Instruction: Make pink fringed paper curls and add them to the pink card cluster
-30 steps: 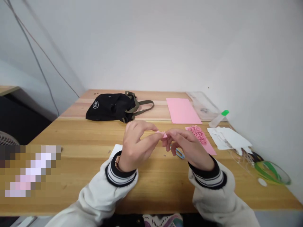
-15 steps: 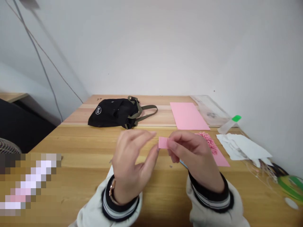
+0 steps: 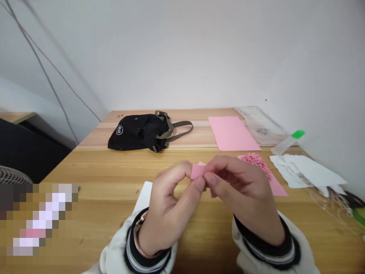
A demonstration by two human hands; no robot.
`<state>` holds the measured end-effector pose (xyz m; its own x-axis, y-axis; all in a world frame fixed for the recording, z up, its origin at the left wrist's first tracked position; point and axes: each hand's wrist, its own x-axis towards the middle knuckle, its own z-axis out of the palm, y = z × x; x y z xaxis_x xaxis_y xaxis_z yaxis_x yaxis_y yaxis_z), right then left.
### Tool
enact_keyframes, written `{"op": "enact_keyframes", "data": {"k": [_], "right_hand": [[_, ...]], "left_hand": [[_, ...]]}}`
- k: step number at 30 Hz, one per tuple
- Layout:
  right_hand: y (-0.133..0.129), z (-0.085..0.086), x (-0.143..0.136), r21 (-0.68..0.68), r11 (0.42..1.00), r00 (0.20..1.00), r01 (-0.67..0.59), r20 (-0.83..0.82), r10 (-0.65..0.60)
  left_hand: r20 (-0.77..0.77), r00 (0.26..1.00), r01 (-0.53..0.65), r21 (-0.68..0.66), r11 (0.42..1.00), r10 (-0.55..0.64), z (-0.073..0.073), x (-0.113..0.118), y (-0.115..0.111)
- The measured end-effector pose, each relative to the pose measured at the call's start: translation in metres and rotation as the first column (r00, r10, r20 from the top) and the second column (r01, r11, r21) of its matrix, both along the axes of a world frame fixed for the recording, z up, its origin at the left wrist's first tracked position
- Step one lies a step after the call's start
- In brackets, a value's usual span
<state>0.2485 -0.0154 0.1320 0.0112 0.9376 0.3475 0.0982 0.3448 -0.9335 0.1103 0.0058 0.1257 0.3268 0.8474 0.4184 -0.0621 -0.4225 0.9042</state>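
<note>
Above the near part of the table, a small piece of pink paper is pinched between both my hands, and a second edge of it sticks up at the back. My left hand grips its left and lower side with thumb and forefinger. Thumb and index finger of my right hand hold the right end, the fingertips of both hands nearly meeting. Behind my right hand, a pile of pink curled bits rests on a pink sheet.
Farther back lie a black bag and a larger pink sheet. On the right are a green-capped bottle, white gloves or paper and tangled cords. A white strip lies beside my left wrist.
My left thumb and fingers have closed onto the pink paper, where the hand was spread before. The paper now looks folded or bent. The view has shifted slightly.
</note>
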Motion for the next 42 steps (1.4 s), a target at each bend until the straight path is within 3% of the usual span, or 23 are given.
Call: {"op": "enact_keyframes", "data": {"k": [13, 28, 42], "right_hand": [[0.0013, -0.0001, 0.0021, 0.009, 0.987, 0.961, -0.161, -0.226, 0.159], [-0.0006, 0.003, 0.0056, 0.02, 0.991, 0.988, -0.134, -0.08, 0.135], [-0.0012, 0.0031, 0.0061, -0.019, 0.989, 0.982, -0.148, -0.12, 0.145]], "left_hand": [[0.06, 0.995, 0.07, 0.129, 0.989, -0.078, -0.0013, -0.0018, 0.0], [0.041, 0.996, 0.07, 0.166, 0.984, -0.077, -0.0012, -0.002, -0.0002], [0.01, 0.997, 0.073, 0.171, 0.983, -0.076, -0.0015, -0.0032, -0.0002]]}}
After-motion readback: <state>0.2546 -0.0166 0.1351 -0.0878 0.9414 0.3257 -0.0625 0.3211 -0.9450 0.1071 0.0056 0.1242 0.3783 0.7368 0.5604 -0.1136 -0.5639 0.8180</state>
